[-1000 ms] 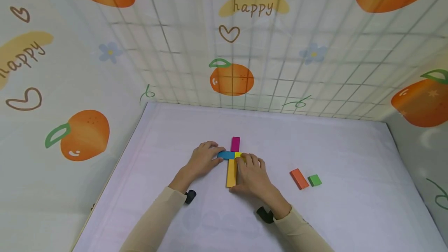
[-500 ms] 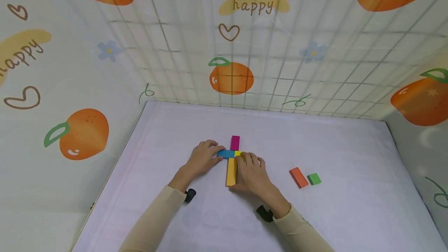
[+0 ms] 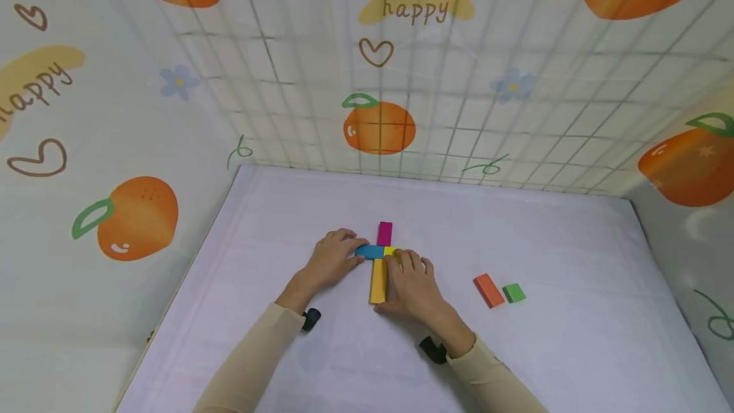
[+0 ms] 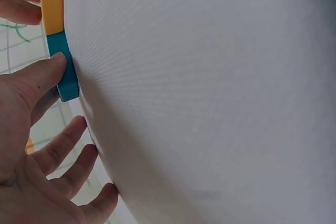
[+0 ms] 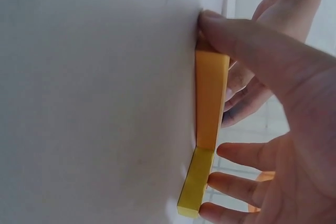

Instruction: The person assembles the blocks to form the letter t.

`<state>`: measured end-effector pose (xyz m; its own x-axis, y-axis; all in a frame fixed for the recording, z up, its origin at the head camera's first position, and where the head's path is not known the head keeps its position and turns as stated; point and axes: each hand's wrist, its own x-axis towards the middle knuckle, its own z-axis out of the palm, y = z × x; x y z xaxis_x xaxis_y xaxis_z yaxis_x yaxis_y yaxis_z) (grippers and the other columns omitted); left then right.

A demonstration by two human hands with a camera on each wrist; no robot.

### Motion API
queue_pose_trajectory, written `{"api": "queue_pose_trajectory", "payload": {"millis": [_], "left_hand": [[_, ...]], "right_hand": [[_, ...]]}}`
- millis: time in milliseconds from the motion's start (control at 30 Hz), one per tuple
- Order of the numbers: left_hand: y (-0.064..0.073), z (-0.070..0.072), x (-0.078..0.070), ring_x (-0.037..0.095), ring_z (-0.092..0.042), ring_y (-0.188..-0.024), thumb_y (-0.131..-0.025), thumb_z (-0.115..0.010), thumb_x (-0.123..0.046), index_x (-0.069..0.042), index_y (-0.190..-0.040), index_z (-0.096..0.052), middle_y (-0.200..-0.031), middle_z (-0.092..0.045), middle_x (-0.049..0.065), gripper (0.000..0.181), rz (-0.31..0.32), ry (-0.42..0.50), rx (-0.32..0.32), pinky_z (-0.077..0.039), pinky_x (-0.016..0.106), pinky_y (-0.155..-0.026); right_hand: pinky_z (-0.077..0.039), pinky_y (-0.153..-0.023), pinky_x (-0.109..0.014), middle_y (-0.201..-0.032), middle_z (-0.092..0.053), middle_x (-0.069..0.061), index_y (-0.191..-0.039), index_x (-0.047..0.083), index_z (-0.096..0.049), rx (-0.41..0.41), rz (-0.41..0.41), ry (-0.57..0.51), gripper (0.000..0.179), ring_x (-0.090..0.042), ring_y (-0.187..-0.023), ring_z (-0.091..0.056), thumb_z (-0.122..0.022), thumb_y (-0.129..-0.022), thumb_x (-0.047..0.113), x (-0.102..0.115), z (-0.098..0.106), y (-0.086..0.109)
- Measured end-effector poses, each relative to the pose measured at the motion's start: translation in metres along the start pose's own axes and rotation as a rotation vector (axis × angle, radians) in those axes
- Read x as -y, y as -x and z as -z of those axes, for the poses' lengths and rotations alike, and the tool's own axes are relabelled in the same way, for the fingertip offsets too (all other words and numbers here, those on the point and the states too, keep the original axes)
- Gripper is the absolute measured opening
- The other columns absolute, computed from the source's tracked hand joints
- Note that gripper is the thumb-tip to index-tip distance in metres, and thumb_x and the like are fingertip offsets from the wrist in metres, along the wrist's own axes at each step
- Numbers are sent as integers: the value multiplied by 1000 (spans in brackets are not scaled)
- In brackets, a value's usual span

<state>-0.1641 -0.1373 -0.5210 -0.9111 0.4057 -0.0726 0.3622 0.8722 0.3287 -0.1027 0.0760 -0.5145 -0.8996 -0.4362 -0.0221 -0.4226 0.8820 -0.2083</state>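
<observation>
On the white table, a blue block, a yellow block, an amber block and a magenta block lie flat, meeting in a cross-like shape. My left hand pinches the blue block at its left end, the thumb on the near side; the index finger is partly hidden in the left wrist view. My right hand spans the amber block lengthwise, its thumb at the near end. In the right wrist view, its other fingertips rest along the yellow block, which the hand partly covers in the head view.
To the right of my right hand lie an orange-red block and a small green square block, close to each other. A printed cloth wall with oranges and hearts rises behind the table and along both its sides.
</observation>
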Motion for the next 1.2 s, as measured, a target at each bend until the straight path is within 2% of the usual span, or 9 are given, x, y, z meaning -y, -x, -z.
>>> {"api": "queue_pose_trajectory", "payload": {"millis": [367,667,833,1033,1200], "left_hand": [[0,-2,1,29,-45,-130,-97,-66,-40,-28,-137,-63,-140,-52,6,42,-6,-3,6,-42,53,-103],[1,-2,2,30,-46,-128,-97,-66,-38,-27,-136,-64,-139,-53,7,41,-16,-4,0,-43,53,-102],[1,-1,1,30,-45,-129,-97,-66,-37,-27,-137,-63,-140,-52,7,41,-4,-1,7,-42,52,-103],[0,-1,0,29,-44,-130,-97,-66,-37,-27,-138,-63,-141,-52,7,42,6,2,8,-41,52,-104],[0,1,-1,29,-44,-130,-98,-66,-37,-27,-138,-62,-141,-51,7,42,10,5,14,-41,52,-104]], "right_hand": [[-38,-100,-62,-142,-43,-18,-142,8,-46,-11,20,-4,104,-38,-132,-37,-83,-65,68,-1,1,3],[-33,-103,-63,-146,-43,-15,-146,10,-46,-104,1,-86,103,-36,-135,-35,-85,-66,63,-5,24,19],[-34,-102,-63,-144,-45,-14,-143,11,-49,-157,2,-124,93,-35,-133,-37,-87,-70,55,-13,35,31],[-33,-103,-63,-145,-45,-14,-144,11,-50,-182,-26,-163,85,-35,-133,-38,-86,-75,47,-28,42,48],[-34,-100,-63,-141,-48,-17,-140,8,-53,-262,-11,-178,78,-38,-130,-41,-87,-77,38,-48,46,66]]}}
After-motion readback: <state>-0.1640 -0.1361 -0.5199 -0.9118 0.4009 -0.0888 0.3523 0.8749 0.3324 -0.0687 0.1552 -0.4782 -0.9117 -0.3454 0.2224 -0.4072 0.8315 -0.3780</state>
